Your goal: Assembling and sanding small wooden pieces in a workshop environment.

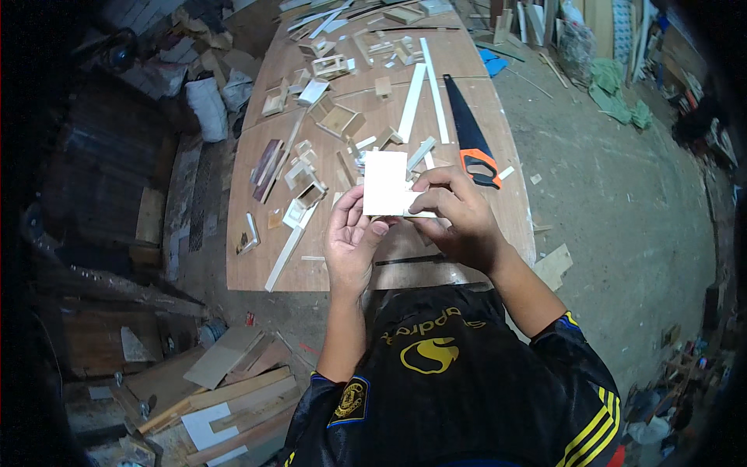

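Above the near part of the table, a bright white rectangular wooden piece is held upright between my two hands. My left hand supports it by the lower left edge, its fingers curled behind and the thumb below. At the lower right corner sits a smaller pale wooden block, touching the white piece. My right hand pinches this block between the fingers and thumb. Whether the two pieces are joined cannot be made out. Part of my left fingers is hidden behind the white piece.
A handsaw with an orange and black handle lies on the right of the wooden table. Several small wooden box-like pieces and white strips cover the middle and far side. Scrap boards pile up at lower left.
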A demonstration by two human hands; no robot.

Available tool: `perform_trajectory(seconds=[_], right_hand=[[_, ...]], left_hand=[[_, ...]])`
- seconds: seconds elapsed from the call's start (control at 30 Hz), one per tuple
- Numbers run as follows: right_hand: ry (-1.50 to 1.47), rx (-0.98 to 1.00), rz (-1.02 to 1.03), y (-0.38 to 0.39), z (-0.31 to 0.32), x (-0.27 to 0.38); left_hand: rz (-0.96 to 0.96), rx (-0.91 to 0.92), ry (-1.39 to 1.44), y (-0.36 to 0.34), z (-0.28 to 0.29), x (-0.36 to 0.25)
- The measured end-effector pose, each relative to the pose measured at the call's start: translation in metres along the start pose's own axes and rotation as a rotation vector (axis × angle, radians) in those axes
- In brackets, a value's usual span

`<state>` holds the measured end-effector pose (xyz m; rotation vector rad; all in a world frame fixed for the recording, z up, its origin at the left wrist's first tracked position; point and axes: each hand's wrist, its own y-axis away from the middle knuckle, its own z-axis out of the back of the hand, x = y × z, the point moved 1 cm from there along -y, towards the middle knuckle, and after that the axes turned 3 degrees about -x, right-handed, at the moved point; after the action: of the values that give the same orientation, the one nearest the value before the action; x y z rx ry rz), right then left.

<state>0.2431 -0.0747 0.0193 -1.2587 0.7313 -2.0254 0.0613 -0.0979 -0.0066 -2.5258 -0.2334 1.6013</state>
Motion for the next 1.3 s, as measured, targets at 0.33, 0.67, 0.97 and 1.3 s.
perform_trajectory(seconds=[0.33,0.67,0.97,1.3], right_hand=[[-0.113,0.165,-0.002,-0.011,-0.044,0.001],[-0.296,0.353,-0.181,0.017,-0.104,-0.027],[-0.309,0.589,-0.458,0.145,-0.166,-0.085],[-0.137,0.585,-0.446,0.13,-0.236,-0.093]], left_hand=[[0.001,-0.134,0.108,0.019,0.036,-0.013],[0.227,-0.377,-0.097,0.031,0.068,0.012],[0.711,-0.709,0.032,0.125,0.146,0.088],[0.724,-0.793,-0.093,0.126,0.26,0.056]])
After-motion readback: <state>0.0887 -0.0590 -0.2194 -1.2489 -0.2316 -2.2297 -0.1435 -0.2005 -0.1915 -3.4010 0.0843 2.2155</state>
